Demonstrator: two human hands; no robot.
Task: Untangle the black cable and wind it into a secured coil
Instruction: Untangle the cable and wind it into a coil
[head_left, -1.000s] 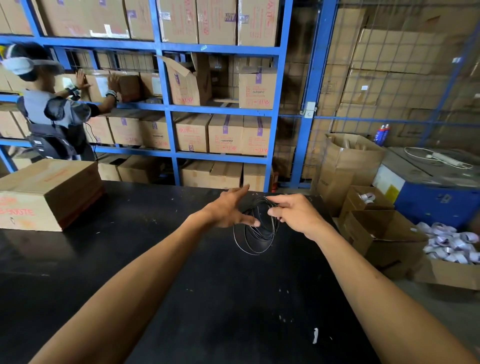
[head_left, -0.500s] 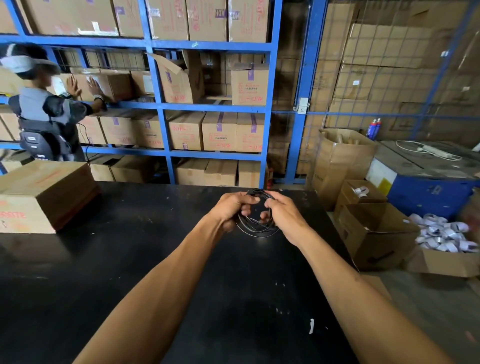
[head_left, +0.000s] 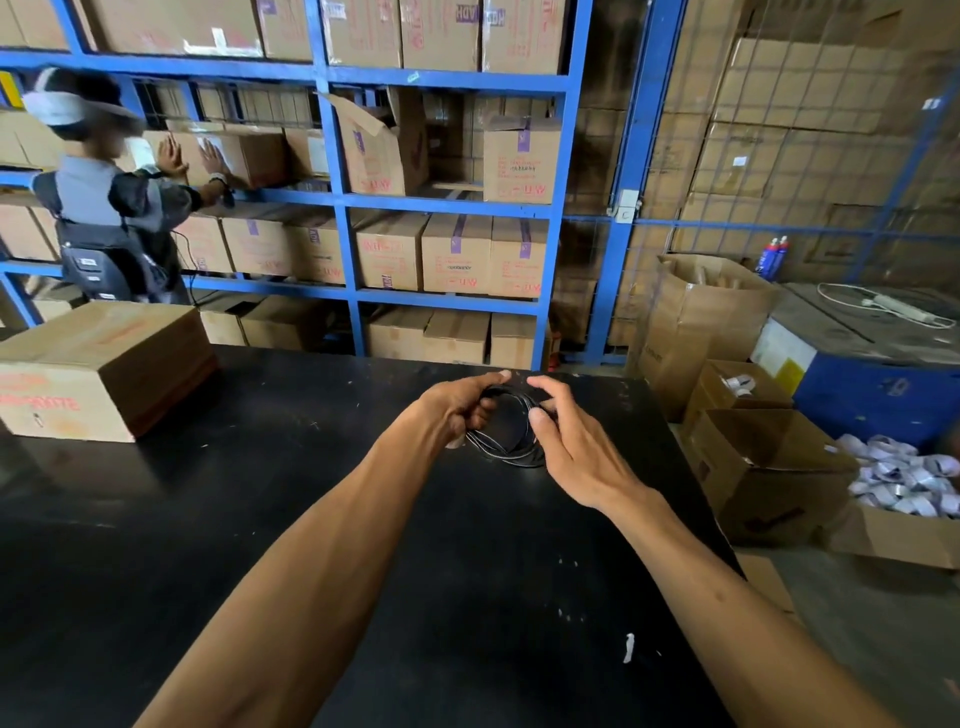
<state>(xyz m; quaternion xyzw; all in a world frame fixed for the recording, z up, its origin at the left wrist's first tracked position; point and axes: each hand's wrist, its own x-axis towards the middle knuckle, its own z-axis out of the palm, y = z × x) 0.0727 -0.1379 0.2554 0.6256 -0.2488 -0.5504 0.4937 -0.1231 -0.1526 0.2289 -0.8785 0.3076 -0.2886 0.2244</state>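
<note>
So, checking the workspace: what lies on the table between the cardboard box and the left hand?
Head view: only bare black table between cardboard box and left hand.

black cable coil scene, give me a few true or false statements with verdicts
1. Both hands are on the black cable. True.
2. The cable lies stretched straight across the black table. False: it is gathered in loops between the left hand and the right hand.
3. A closed cardboard box sits on the table's left side. True.
4. The shelving behind the table is red. False: the blue shelving holds cartons.
</note>
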